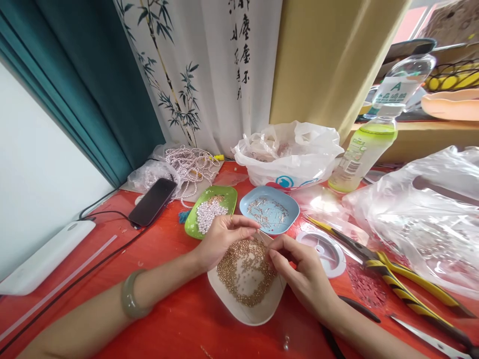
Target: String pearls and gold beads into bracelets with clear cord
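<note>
My left hand (pixel 227 234) hovers over the far rim of a cream dish (pixel 251 317) with small gold beads (pixel 239 284). Its thumb and fingers are pinched together, and what they hold is too small to make out. A jade-like bangle (pixel 130 295) circles that wrist. At the dish's right side, my right hand (pixel 301 267) is closed in a pinch too, its fingertips above the beads. A faint thin line runs near the fingertips, too fine to identify. Just beyond the hands are a green dish (pixel 192 230) of white pearl beads (pixel 210 214) and a blue dish (pixel 255 196) with metal pins (pixel 267 212).
Pliers (pixel 377 264), scissors (pixel 426 336) and a white spool (pixel 335 259) lie to the right. A drink bottle (pixel 361 154) and plastic bags (pixel 288 159) stand behind. On the left are a phone (pixel 152 202), bead strands (pixel 190 164) and a white power strip (pixel 48 257).
</note>
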The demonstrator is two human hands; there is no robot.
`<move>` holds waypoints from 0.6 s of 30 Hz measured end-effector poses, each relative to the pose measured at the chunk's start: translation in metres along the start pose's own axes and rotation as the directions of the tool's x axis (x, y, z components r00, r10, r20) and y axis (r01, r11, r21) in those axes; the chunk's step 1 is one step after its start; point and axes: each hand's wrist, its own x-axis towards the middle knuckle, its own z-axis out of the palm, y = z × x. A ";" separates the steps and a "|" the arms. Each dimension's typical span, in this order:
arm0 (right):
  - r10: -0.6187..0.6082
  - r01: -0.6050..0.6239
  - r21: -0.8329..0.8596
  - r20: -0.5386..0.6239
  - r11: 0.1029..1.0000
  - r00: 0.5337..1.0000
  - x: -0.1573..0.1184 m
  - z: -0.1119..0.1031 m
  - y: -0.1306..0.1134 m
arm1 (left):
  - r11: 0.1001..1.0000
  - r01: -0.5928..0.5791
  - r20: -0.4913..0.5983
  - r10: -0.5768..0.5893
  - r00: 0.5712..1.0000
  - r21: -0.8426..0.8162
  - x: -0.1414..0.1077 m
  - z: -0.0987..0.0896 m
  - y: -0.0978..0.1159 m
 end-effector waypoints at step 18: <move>0.059 -0.059 -0.034 0.016 0.998 0.998 0.002 0.003 0.001 | 0.971 -0.150 0.078 0.137 0.988 0.187 -0.002 0.001 0.010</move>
